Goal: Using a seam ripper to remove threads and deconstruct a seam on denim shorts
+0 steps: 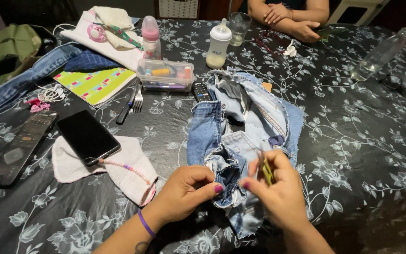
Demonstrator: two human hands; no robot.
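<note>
Pinching a frayed denim [240,141] edge, the left hand [186,190] keeps a narrow grip; the right hand [278,188] beside it holds a small yellow-green tool [267,170]. Soft, limp, light cloth on the tabletop [353,141], best held at seams.

The right hand [278,188] blurs a bit, and the thin yellow-green tool [267,170] in its grip is mostly hidden by the fingers, so can't tell what it is; the denim piece [240,127] bunches up, its near end tucked under both hands; the other person [290,16] at the far side is cut off above the forearms; the green bag [5,51] runs off the left edge; stuff inside the clear plastic box [165,74] is too small to tell.
</note>
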